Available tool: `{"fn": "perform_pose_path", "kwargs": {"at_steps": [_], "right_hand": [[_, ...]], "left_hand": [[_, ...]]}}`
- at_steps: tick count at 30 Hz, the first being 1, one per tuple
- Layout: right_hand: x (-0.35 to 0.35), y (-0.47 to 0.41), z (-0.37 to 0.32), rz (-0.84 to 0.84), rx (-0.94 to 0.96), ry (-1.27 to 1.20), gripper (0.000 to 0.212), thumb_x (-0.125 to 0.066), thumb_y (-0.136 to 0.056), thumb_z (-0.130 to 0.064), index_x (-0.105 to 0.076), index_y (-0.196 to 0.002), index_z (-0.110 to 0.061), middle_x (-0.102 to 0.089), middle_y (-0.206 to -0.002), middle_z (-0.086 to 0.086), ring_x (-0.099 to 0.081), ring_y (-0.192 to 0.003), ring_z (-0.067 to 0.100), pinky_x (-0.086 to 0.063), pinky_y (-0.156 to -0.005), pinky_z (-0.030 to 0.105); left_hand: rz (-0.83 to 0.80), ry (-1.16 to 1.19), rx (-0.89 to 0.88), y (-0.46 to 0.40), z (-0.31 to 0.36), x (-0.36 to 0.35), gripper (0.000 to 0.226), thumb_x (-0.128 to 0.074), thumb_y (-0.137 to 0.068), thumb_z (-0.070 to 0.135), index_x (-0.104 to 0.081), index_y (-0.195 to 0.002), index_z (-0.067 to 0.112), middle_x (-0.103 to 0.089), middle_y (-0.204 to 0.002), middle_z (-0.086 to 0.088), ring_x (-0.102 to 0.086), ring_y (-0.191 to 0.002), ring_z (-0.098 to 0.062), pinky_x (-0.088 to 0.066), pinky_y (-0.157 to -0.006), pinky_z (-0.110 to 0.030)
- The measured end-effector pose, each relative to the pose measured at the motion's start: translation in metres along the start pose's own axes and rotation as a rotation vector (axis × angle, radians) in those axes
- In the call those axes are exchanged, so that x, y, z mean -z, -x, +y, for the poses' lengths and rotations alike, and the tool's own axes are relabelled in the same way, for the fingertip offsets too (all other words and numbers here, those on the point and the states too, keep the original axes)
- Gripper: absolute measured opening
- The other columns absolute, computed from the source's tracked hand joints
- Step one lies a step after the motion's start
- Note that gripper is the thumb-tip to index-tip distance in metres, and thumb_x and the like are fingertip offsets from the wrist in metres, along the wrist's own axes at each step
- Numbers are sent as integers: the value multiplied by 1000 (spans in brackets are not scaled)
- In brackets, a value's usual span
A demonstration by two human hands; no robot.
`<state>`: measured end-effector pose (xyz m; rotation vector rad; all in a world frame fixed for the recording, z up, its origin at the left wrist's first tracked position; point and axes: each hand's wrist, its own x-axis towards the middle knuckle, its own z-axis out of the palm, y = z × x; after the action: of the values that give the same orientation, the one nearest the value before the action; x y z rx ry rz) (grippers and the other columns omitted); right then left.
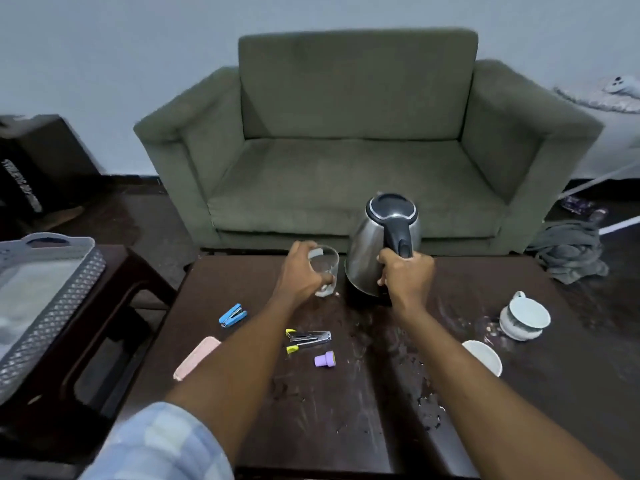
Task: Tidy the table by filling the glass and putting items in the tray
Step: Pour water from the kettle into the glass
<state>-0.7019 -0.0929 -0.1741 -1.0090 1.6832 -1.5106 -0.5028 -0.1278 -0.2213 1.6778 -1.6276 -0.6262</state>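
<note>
A clear glass [327, 268] stands near the far edge of the dark wooden table [346, 393], and my left hand [299, 271] is wrapped around its left side. Just right of it is a steel kettle [381, 244] with a black lid; my right hand [407, 271] grips its black handle. The kettle looks upright and touches the table. Loose on the table lie a blue stapler [232, 315], a metal clipper with yellow tips [306, 339], a purple stopper [325, 359] and a pink case [195, 356]. A grey tray [65, 292] sits on a stool at the left.
A white cup on its side on a saucer [524, 317] and a white bowl [483, 356] sit at the table's right. A green sofa [356, 140] stands right behind the table. Grey cloth [568, 251] lies on the floor at right. The tabletop is scratched.
</note>
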Motion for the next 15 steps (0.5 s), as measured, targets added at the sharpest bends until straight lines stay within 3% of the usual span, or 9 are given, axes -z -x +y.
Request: {"fn": "perform_pose_path", "kwargs": {"at_steps": [5,9,12,15], "right_hand": [[27,48,0,9,-81,50,31,-70,-61,-26,-59,-55,3,-56,-43,13,-61,-35,26,-44,-44,33],[43,68,-2,7,-93,109,27,-72,-65,-26,-64,-55,-3,-63,-48,19,-64,-36,23,-49,-46,35],[50,72,6,-7,-78,142,30,-74,-69,-27,-58,-52,-8,-58,-44,11,-67,-43,29,-52,-48,39],[52,78,8,38,22,181,44,-78,-78,-41,-54,-57,-12,-55,-51,5,-64,-56,38,-51,-56,42]], "left_hand": [[-32,-13,44,53,2,-6,84,-92,-61,25,-59,-138,13,-57,-130,-3,-60,-120,-22,-42,-96,-23],[-91,-48,73,58,18,-1,97,-93,-68,23,-48,-153,10,-53,-140,-10,-57,-130,-29,-43,-104,-30],[-145,-116,93,53,24,1,109,-96,-66,31,-41,-158,11,-48,-149,-10,-51,-139,-31,-43,-111,-37],[-228,-122,90,43,27,8,113,-94,-67,38,-36,-161,10,-43,-159,-10,-43,-147,-28,-37,-118,-36]]}}
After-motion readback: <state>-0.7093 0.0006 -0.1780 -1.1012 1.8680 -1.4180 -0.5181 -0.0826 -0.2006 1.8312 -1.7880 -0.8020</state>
